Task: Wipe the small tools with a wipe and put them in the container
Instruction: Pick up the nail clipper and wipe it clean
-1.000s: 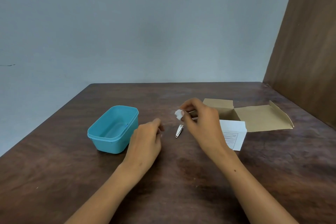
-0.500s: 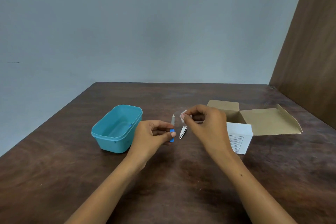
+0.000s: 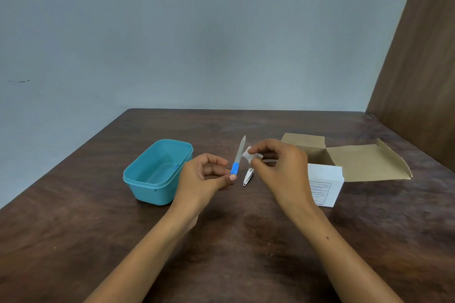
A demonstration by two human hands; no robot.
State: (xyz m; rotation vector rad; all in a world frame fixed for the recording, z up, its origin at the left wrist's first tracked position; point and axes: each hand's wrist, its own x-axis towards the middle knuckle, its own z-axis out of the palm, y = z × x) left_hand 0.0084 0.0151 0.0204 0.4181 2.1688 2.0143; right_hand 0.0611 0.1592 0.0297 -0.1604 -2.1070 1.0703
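Hands first: left hand [image 3: 209, 174] pinches one nail file [image 3: 238, 157] by its blue handle, blade pointing up. Right hand [image 3: 278, 167] pinches one small white wipe [image 3: 248, 156] right beside the blade. One nail clipper [image 3: 248, 176] lies on the table [image 3: 73, 229] between them. One teal container [image 3: 157, 172] sits left, one open cardboard box [image 3: 357, 162] right.

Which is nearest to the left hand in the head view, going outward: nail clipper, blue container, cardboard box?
From the left hand:
1. Blue container, just to its left; the nail clipper, just to its right, is too close to call.
2. Cardboard box, far right.
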